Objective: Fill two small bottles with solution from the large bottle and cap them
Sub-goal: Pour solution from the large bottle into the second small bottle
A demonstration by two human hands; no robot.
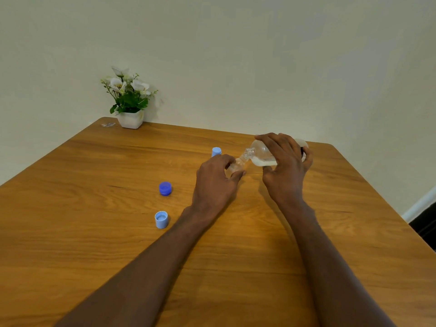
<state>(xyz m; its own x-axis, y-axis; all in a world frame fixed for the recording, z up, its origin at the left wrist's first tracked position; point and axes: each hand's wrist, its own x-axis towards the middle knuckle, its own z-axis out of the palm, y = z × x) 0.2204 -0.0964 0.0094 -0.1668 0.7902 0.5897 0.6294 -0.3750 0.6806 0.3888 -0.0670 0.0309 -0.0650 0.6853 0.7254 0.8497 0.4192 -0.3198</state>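
My right hand (286, 166) grips the large clear bottle (262, 154), tipped on its side with its open neck pointing left and whitish solution pooled along its lower side. That neck meets the mouth of a small clear bottle (237, 165), which my left hand (215, 179) holds between fingers and thumb. Behind my left hand stands a light blue cap (216, 152), and whether it sits on a second small bottle is hidden. A dark blue cap (165, 188) and a light blue cap (161, 219), open side up, lie on the table to the left.
The wooden table (94, 244) fills the view, its right edge running down toward a dark floor. A white pot of artificial flowers (129, 97) stands at the far left corner against the wall, with a small scrap (108, 124) beside it.
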